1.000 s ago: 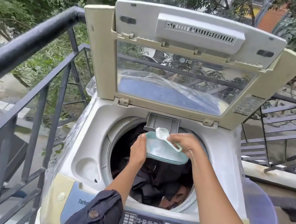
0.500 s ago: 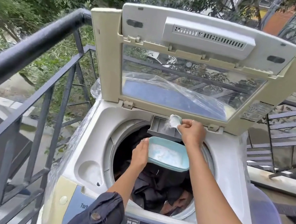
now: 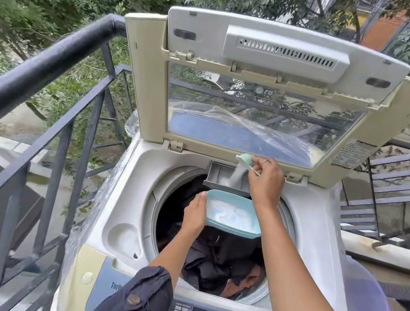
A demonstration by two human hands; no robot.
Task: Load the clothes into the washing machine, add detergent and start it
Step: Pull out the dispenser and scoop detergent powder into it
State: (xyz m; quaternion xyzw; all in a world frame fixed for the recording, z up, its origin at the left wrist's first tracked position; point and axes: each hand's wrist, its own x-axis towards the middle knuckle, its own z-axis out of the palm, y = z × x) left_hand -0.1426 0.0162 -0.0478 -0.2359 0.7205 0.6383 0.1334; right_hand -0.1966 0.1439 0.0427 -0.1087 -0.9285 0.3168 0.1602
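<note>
My right grip (image 3: 264, 181) pinches the thin handle of a small mint plastic scoop (image 3: 244, 158), tilted bowl-down. White granular detergent (image 3: 235, 176) falls from it into the grey rectangular dispenser drawer (image 3: 216, 172) at the rear of the drum opening. My left grip (image 3: 195, 212) holds the left end of a rounded teal plastic tub (image 3: 230, 231), roughly level, above dark crumpled clothes (image 3: 213, 261) in the drum.

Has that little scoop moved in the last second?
Yes. The scoop has risen from over the blue tub to above the grey detergent drawer, where the right hand tips it and powder pours out.
</note>
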